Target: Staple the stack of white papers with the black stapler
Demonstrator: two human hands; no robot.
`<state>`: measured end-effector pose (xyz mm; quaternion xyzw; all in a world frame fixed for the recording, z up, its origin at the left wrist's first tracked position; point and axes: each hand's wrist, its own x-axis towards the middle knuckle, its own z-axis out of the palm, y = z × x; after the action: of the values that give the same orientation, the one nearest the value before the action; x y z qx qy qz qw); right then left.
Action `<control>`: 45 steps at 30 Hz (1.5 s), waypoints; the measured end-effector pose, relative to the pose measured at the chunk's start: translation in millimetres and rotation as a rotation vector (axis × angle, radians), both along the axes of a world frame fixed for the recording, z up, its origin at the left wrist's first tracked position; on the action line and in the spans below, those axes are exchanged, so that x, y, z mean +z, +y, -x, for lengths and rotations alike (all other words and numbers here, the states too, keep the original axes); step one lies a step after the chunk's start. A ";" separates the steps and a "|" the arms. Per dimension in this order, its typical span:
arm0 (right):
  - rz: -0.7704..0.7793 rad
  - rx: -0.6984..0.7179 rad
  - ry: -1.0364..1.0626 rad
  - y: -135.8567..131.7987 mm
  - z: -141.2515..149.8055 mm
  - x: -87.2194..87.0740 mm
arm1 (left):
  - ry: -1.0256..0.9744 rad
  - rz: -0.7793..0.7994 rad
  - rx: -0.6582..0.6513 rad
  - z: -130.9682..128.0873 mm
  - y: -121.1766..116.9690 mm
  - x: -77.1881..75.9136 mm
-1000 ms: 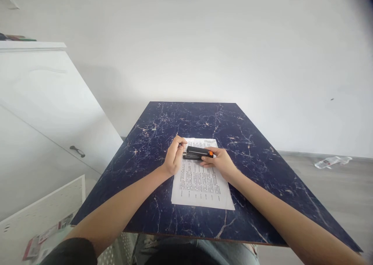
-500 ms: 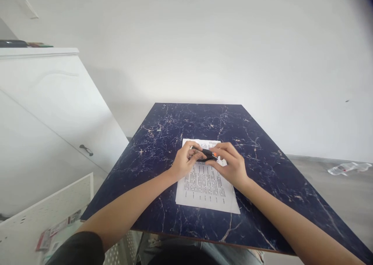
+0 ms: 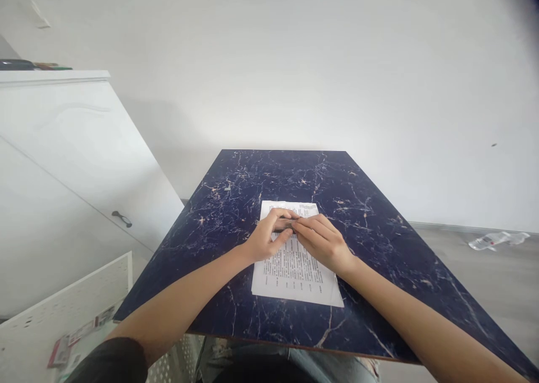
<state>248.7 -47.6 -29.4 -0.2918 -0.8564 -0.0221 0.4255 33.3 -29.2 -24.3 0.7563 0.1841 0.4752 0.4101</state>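
Both hands meet over the upper part of a stack of printed sheets [image 3: 288,288] lying on the dark blue marbled table [image 3: 286,175]. Between them is a black stapler [image 3: 289,224], mostly covered by fingers, so its lid and orange end do not show. My left hand [image 3: 269,237] curls around the stapler from the left, thumb on the near side. From the right, my right hand [image 3: 324,238] closes over it, fingertips pressed together close to the left thumb. Whether the stapler touches the paper, I cannot tell.
A white cabinet [image 3: 63,158] with a dark handle [image 3: 122,219] stands to the left. Below it is a white perforated basket [image 3: 71,293] with red and white packages. A clear plastic wrapper [image 3: 497,240] lies on the floor at right. Behind the table rises a white wall [image 3: 286,63].
My left hand has moved right, from the stapler's left end onto its body. My right hand has slid over the stapler, hiding its orange end. The view has shifted slightly.
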 end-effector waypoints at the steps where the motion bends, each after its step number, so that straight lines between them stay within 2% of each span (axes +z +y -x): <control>1: -0.011 -0.027 0.039 2.1 -1.1 0.3 | 0.023 -0.026 0.098 4.5 5.0 3.2; 4: -0.009 -0.174 0.176 14.1 -10.1 3.2 | 0.079 -0.091 0.583 36.1 36.5 10.8; 6: 0.037 -0.307 0.266 27.1 -24.8 4.5 | 0.264 -0.146 0.851 72.2 66.5 11.2; 8: 0.131 -0.439 0.361 43.0 -49.1 2.7 | 0.468 -0.139 1.040 112.2 95.5 6.0; 10: 0.246 -0.549 0.477 59.5 -81.9 -3.4 | 0.615 -0.081 1.111 145.3 117.4 -4.3; 13: 0.415 -0.712 0.594 80.8 -135.9 -17.9 | 0.768 -0.086 0.996 168.5 133.8 -23.0; 16: 0.464 -0.841 0.535 94.9 -175.9 -31.6 | 0.924 -0.070 0.843 166.1 137.2 -35.6; 18: 0.488 -0.889 0.456 100.7 -189.4 -38.3 | 0.962 -0.067 0.821 160.2 136.3 -37.2; 21: 0.546 -0.897 0.331 106.2 -195.3 -44.9 | 0.962 -0.102 0.862 152.5 132.8 -31.6; 25: 0.476 -0.905 0.190 110.7 -196.3 -49.8 | 0.988 -0.121 0.889 143.2 126.9 -22.9; 30: 0.464 -0.884 0.056 113.1 -196.5 -51.9 | 0.933 -0.149 0.865 134.6 124.6 -24.3; 36: 0.402 -0.861 -0.067 113.2 -188.0 -52.1 | 0.972 -0.139 0.817 128.4 121.0 -24.1; 39: 0.377 -0.874 -0.015 109.6 -183.6 -51.3 | 0.830 -0.095 0.832 122.4 116.4 -21.9; 41: 0.354 -0.881 0.023 106.1 -179.8 -49.3 | 0.629 0.010 0.828 114.8 112.9 -21.3; 45: 0.316 -0.888 0.095 100.2 -171.0 -43.3 | 0.108 0.352 0.637 91.2 103.1 -20.5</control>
<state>419.7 52.6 -72.8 -0.6916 -0.6211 -0.0581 0.3640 -57.9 73.9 -44.8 0.6031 0.5105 0.4997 0.3551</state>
